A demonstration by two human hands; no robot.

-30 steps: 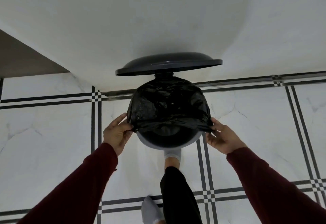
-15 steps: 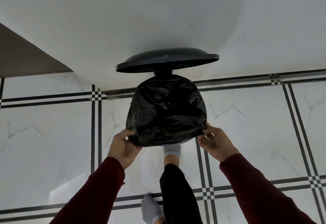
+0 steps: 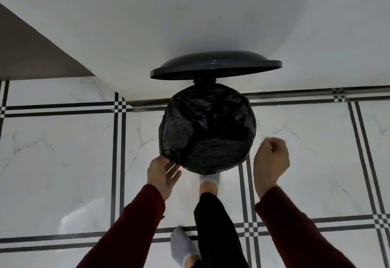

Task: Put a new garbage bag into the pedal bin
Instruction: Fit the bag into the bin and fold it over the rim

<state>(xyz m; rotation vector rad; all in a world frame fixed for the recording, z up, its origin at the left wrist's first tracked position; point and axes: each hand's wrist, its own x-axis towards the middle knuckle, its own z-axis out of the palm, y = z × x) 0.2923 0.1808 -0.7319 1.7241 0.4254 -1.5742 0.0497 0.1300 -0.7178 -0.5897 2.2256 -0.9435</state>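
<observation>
The job looks nearly finished. The black garbage bag (image 3: 207,128) sits in the middle of the frame, spread over the mouth of the pedal bin (image 3: 242,161) and folded down so that almost none of the bin's own wall shows; only a thin dark sliver appears at the lower right edge, and I cannot be sure that is the bin rather than a fold of plastic. The lid (image 3: 215,67) stands raised just above the bag, at centre, and a socked foot (image 3: 209,178) reaches under the bin's lower edge, probably on the pedal, which is hidden.

The bag is glossy, crumpled and slack, sagging inward with many creases, its edge wrapped fairly evenly round the opening.

The left hand (image 3: 163,176), lower left of the bag, has loosely spread fingers touching the bag's lower left edge and grips nothing. The right hand (image 3: 271,160), to the lower right, is apart from the bag, curled into a fist and empty.

What seems left: a last tuck of the edge, then letting the lid down.
</observation>
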